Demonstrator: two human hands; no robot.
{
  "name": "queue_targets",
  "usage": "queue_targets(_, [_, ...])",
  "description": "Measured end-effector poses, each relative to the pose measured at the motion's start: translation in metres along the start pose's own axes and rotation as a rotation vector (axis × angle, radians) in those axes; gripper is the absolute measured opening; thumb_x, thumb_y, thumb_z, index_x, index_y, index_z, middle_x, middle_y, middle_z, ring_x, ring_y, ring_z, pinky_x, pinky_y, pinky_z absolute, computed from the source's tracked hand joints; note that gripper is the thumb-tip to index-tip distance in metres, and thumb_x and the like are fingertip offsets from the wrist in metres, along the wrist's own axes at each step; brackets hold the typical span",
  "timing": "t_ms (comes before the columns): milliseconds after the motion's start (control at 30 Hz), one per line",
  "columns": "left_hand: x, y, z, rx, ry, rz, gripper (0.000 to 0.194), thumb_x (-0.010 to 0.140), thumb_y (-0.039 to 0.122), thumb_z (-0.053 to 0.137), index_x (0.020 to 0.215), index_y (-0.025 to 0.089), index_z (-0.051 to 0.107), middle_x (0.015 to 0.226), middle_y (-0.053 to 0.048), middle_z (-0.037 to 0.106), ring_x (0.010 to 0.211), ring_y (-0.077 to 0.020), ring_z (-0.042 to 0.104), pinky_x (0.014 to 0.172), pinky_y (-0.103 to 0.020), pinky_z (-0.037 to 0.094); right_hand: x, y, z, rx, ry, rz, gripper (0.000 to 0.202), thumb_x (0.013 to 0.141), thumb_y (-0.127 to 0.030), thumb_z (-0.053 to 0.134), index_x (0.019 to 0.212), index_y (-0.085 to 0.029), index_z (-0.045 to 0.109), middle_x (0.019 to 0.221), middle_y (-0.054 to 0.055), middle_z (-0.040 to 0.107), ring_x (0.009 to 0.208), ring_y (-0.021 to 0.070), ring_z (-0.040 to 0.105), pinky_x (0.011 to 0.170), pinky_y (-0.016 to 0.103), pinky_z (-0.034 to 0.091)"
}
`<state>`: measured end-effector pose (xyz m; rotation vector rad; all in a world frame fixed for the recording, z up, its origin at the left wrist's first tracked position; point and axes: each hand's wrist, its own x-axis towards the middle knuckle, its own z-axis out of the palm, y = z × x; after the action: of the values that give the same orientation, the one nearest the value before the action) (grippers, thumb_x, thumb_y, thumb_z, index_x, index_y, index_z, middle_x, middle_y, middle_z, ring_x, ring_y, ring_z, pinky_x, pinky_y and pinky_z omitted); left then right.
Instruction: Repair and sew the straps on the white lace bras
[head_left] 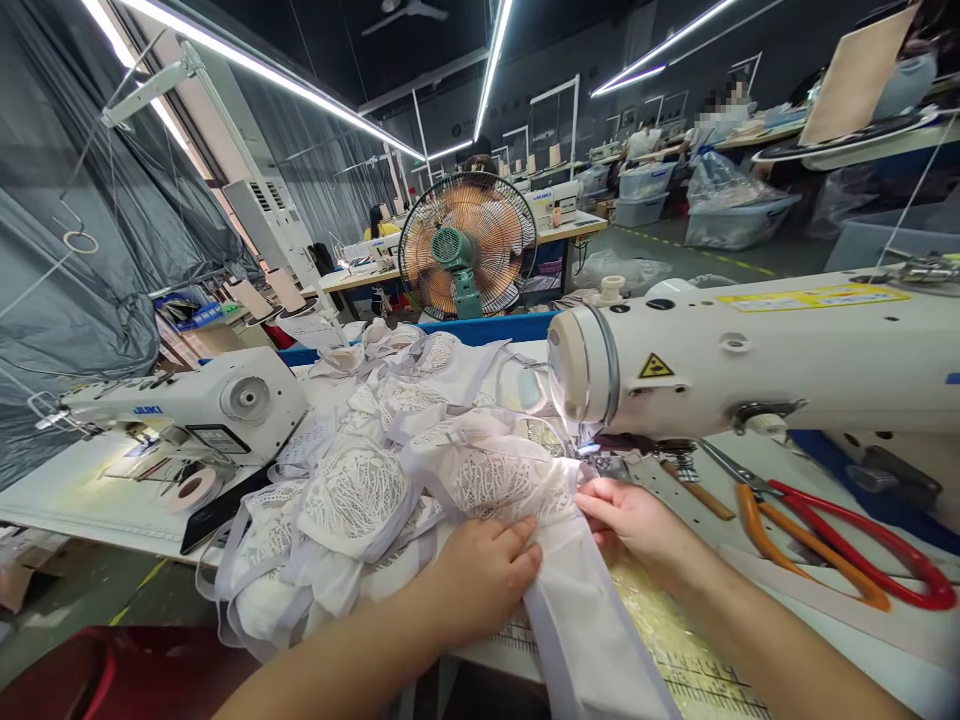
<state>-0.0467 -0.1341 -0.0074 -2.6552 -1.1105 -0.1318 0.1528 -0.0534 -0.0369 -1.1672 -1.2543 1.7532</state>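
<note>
A white lace bra (495, 475) with pale lilac edging lies under the head of the white sewing machine (675, 350), its edge close to the lit needle area (587, 445). My right hand (626, 515) pinches that edge just in front of the needle. My left hand (491, 565) is on the bra's lower part, fingers bent and gathered on the cloth. From there the white wing of the bra (581, 620) hangs toward me between my forearms. Left of my hands, more white lace bras (356, 495) lie heaped together.
Scissors with red handles (877, 535) and a tool with orange handles (765, 530) lie right of my right hand. A second sewing machine (217, 400) stands at left, with a tape roll (196, 488) nearby. Behind the heap is a large fan (469, 245). People sit farther back.
</note>
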Motion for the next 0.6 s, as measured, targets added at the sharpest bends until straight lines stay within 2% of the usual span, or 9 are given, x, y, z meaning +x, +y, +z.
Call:
queue_targets(200, [-0.001,0.007,-0.010,0.043,0.013,0.027,0.029,0.082,0.022,0.046,0.108,0.013,0.056,0.122,-0.014,0.055,0.085,-0.0206,0.059,0.062,-0.032,0.045,-0.006,-0.006,0.000,-0.020,-0.018,0.043,0.036,0.060,-0.046,0.070,0.061,-0.018,0.047,0.052,-0.004,0.053,0.045,0.0067,0.045,0.042,0.019,0.033])
queue_targets(333, [-0.004,0.019,-0.009,0.117,0.149,0.035,0.028,0.087,0.021,0.042,0.111,0.016,0.054,0.121,-0.012,0.056,0.091,-0.0196,0.058,0.070,-0.033,0.046,-0.010,-0.011,0.001,-0.040,-0.031,0.034,0.036,0.058,-0.045,0.070,0.061,-0.018,0.047,0.054,-0.004,0.053,0.049,0.0071,0.047,0.047,0.019,0.036])
queue_targets(467, [-0.003,0.040,-0.001,0.110,0.316,0.101,0.031,0.088,0.023,0.043,0.117,0.017,0.052,0.125,-0.008,0.054,0.110,-0.0215,0.052,0.092,-0.037,0.042,-0.011,-0.013,0.004,-0.089,-0.036,0.011,0.035,0.058,-0.047,0.066,0.062,-0.018,0.046,0.054,-0.005,0.053,0.050,0.0075,0.047,0.048,0.020,0.037])
queue_targets(533, [0.001,0.050,0.000,-0.009,0.271,0.107,0.033,0.087,0.022,0.044,0.118,0.016,0.052,0.131,-0.011,0.049,0.120,-0.0256,0.045,0.099,-0.042,0.036,-0.012,-0.014,0.007,-0.134,-0.045,-0.002,0.034,0.057,-0.047,0.065,0.061,-0.018,0.047,0.052,-0.005,0.051,0.049,0.0080,0.046,0.047,0.021,0.037])
queue_targets(567, [0.004,0.054,-0.001,-0.145,0.198,0.089,0.032,0.086,0.021,0.045,0.117,0.015,0.053,0.133,-0.012,0.046,0.123,-0.0277,0.041,0.101,-0.044,0.033,-0.014,-0.016,0.008,-0.164,-0.052,-0.009,0.033,0.057,-0.046,0.065,0.059,-0.018,0.047,0.050,-0.005,0.049,0.048,0.0085,0.045,0.046,0.022,0.036])
queue_targets(600, [0.006,0.056,-0.004,-0.374,0.119,0.026,0.030,0.083,0.019,0.048,0.112,0.015,0.056,0.133,-0.012,0.045,0.125,-0.0293,0.038,0.103,-0.046,0.030,-0.017,-0.019,0.008,-0.198,-0.056,-0.019,0.033,0.056,-0.046,0.065,0.057,-0.019,0.047,0.047,-0.005,0.048,0.046,0.0091,0.044,0.045,0.023,0.036])
